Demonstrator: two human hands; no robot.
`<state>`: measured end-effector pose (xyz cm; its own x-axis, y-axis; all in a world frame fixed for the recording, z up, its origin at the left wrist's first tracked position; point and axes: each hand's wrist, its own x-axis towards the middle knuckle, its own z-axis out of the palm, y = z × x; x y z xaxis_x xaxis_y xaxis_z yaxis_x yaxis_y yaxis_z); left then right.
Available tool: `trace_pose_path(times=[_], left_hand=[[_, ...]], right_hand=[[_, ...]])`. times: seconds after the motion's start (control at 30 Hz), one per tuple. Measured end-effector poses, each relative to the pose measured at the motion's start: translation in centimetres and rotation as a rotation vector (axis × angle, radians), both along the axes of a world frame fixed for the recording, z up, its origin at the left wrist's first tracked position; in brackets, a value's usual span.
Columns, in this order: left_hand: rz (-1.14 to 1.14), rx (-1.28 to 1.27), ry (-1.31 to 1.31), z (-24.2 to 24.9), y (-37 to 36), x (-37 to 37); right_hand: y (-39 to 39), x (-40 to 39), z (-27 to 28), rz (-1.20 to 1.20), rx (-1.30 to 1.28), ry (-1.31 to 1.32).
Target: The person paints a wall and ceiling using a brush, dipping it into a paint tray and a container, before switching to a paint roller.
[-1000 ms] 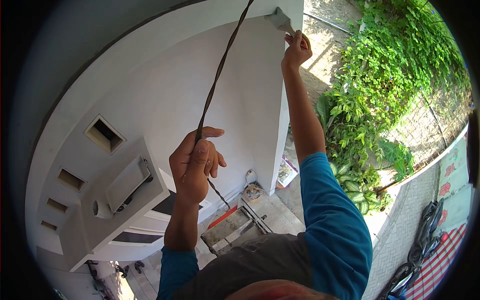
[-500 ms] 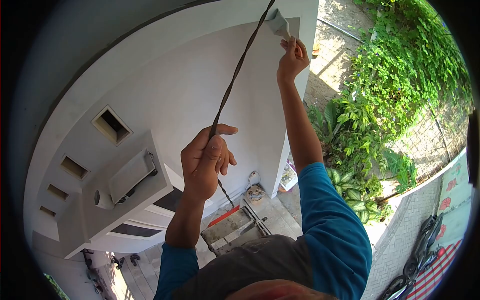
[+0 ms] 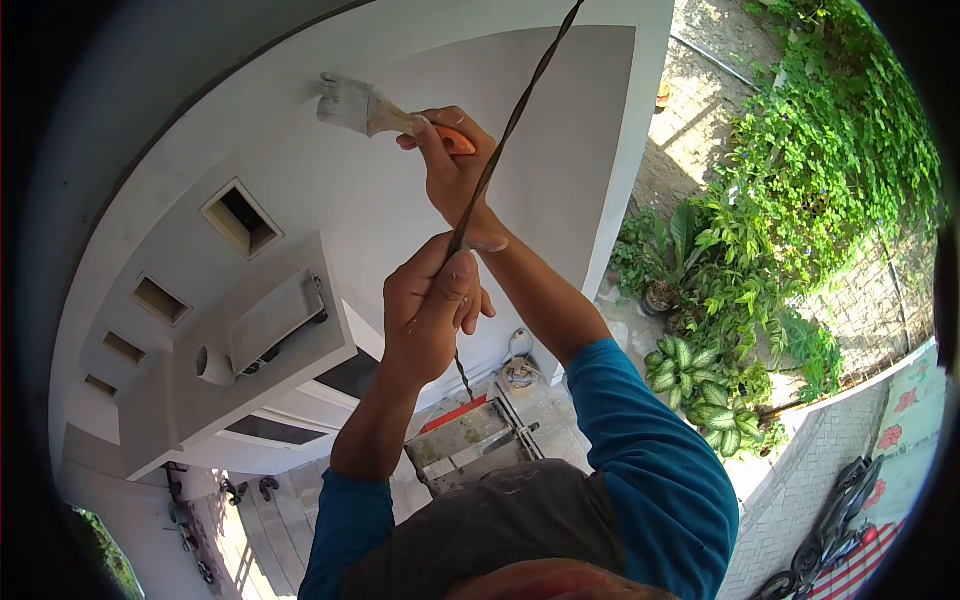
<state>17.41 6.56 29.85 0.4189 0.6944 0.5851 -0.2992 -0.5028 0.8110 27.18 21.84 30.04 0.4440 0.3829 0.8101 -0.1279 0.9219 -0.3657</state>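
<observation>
My right hand [image 3: 455,165] is closed round the orange handle of a paintbrush [image 3: 352,106], held up at the left. Its wide bristles are coated in pale grey-white paint and appear to be at the white band [image 3: 235,110] along the top of the wall, though contact is hard to judge. Lower down, my left hand [image 3: 428,310] grips a dark twisted cable [image 3: 520,105] between thumb and fingers, with some fingertips loose. The cable slants from the top edge past my right wrist and continues below my hand. White specks dot my left hand.
A white shelf unit [image 3: 250,395] juts out at the left, carrying a paint tray [image 3: 275,325]. Square openings [image 3: 242,218] pierce the wall above it. Far below are a stained platform [image 3: 465,445] and a coiled cord [image 3: 522,372]. Plants [image 3: 790,200] and a motorcycle [image 3: 830,530] are at the right.
My right hand has swung the paintbrush leftward from the wall's right corner, and the brush now points left. My left hand keeps its hold on the cable. The view has shifted slightly.
</observation>
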Motion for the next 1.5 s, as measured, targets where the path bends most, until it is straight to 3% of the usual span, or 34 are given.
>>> trace_pose_path(times=[0.03, 0.17, 0.33, 0.4, 0.53, 0.6, 0.7, 0.77, 0.87, 0.93, 1.03, 1.07, 1.2, 1.23, 1.37, 1.43, 1.5], left_hand=[[0.005, 0.002, 0.01, 0.1, 0.0, -0.1], [0.016, 0.02, 0.021, 0.0, 0.5, -0.3], [-0.028, 0.041, 0.008, 0.0, 0.6, -0.3], [-0.05, 0.037, 0.0, 0.0, 0.4, -0.3], [-0.115, -0.002, -0.02, 0.2, -0.7, 0.3], [-0.143, 0.002, -0.014, 0.0, -1.2, 0.3], [-0.155, 0.054, -0.02, -0.6, -1.9, 0.3], [-0.133, 0.033, 0.021, -1.3, -1.9, -0.3], [-0.109, -0.006, 0.05, -2.9, -1.1, -1.3], [-0.084, -0.107, 0.134, -4.0, -0.5, -1.8], [0.006, 0.077, 0.246, -7.4, 1.3, -1.0], [0.024, 0.122, 0.426, -8.1, 1.1, -1.1], [-0.094, -0.044, 0.707, -19.0, 0.6, -0.2], [-0.182, -0.135, 0.747, -22.8, 0.6, -0.2], [-0.19, -0.293, 1.046, -38.6, -1.2, -4.2], [-0.115, -0.269, 1.221, -43.9, -3.1, -7.3], [-0.028, -0.151, 1.196, -46.3, -5.5, -10.0]], right_hand=[[-0.1, 0.9, 0.9, 0.05, -0.041, -0.016], [1.3, 9.2, 4.1, -0.11, -0.079, 0.103], [2.8, 23.4, 5.2, -0.617, -0.029, 0.167], [2.8, 27.1, 5.5, -0.933, -0.041, 0.167], [5.3, 26.2, 5.0, -0.943, -0.011, 0.023], [3.8, 20.5, 5.5, -1.131, 0.174, -0.231], [3.1, 17.0, 3.5, -0.966, 0.175, -0.233], [0.4, 15.6, 1.6, -0.581, 0.02, 0.105], [-4.0, 17.7, -2.5, -0.562, -0.189, 0.436], [-6.6, 20.4, -6.3, -0.701, -0.234, 0.555], [-11.7, 22.2, -9.9, -0.819, -0.269, 0.7], [-12.7, 22.3, -10.1, -0.824, -0.257, 0.699], [-14.9, 21.3, -6.4, -0.771, -0.167, 0.715], [-14.5, 21.4, -5.1, -0.715, -0.148, 0.599], [-9.6, 22.4, 0.6, -0.665, -0.11, 0.254], [-5.6, 24.4, 3.6, -0.731, -0.087, 0.134], [-1.6, 26.8, 6.8, -0.889, -0.047, 0.007]])
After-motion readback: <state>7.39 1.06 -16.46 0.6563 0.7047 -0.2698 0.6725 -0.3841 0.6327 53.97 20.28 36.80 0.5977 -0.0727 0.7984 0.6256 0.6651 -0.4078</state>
